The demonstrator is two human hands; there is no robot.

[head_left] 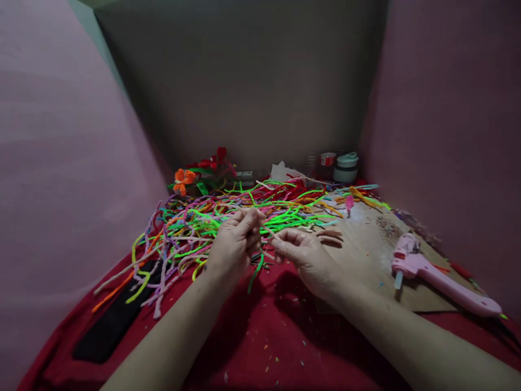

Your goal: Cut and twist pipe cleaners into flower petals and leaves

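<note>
Both hands are raised over the front of the table, close together. A thin pale pink pipe cleaner (268, 232) stretches between them. My left hand (236, 241) is closed, with its thumb and fingers pinching one part of it. Fingertips of my right hand (303, 252) pinch the other part, a short way to the right. Behind the hands spreads a big loose heap of pipe cleaners (195, 217) in green, pink, red, orange and purple. Several brown folded pipe-cleaner pieces (330, 238) lie just beyond my right hand.
A pink glue gun (439, 279) rests on a brown board (366, 271) at the right. On the red cloth (260, 347) at the left lies a flat black object (114, 320). Pipe-cleaner flowers (184, 181) and a lidded container (345, 167) are at the back.
</note>
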